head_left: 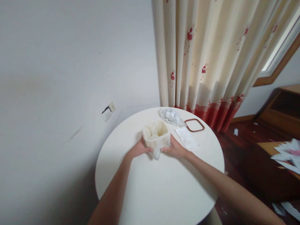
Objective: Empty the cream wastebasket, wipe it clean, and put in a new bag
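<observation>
A small white bin [156, 136] lined with a thin white plastic bag stands on the round white table [159, 187]. My left hand [138, 149] is closed on the bin's left side and my right hand [174, 148] is closed on its right side. Both pinch the bag's loose edge, which hangs down the front. Beyond the bin lie a crumpled plastic bag [171, 116], a brown rectangular ring [194, 125] and a flat white sheet [187, 139].
A white wall with a socket [107, 112] stands to the left, and a cream curtain with red flowers [211, 62] hangs behind the table. Dark wooden floor, wooden furniture and scattered paper [288, 154] are at the right.
</observation>
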The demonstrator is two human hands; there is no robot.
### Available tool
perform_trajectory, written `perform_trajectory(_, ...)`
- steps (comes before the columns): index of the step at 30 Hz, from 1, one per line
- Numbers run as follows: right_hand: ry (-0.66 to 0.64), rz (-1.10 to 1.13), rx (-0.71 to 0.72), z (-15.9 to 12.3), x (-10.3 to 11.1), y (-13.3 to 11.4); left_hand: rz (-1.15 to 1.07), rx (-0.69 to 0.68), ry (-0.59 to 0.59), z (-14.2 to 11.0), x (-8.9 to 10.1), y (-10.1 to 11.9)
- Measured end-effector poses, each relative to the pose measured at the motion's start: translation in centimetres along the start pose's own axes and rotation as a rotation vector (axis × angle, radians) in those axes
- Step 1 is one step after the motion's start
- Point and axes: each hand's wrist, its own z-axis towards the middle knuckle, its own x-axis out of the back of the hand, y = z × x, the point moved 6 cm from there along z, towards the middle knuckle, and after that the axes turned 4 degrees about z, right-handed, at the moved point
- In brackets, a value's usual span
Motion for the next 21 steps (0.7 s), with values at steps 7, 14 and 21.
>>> perform_trajectory(7, 0.403, -0.191, -0.248, -1.3, 10.9, 2.0, -0.166, -0.125, 0.118, -0.5, 4.2, 1.8)
perform_trajectory(14, 0.390, -0.912, -0.511, -3.2, 18.4, 5.3, -0.143, -0.333, 0.655, -0.4, 3.8, 4.0)
perform_trajectory(21, 0.271, -0.972, -0.573, -5.0, 19.1, 7.0, -0.016, -0.352, 0.746, -1.2, 3.4, 5.1)
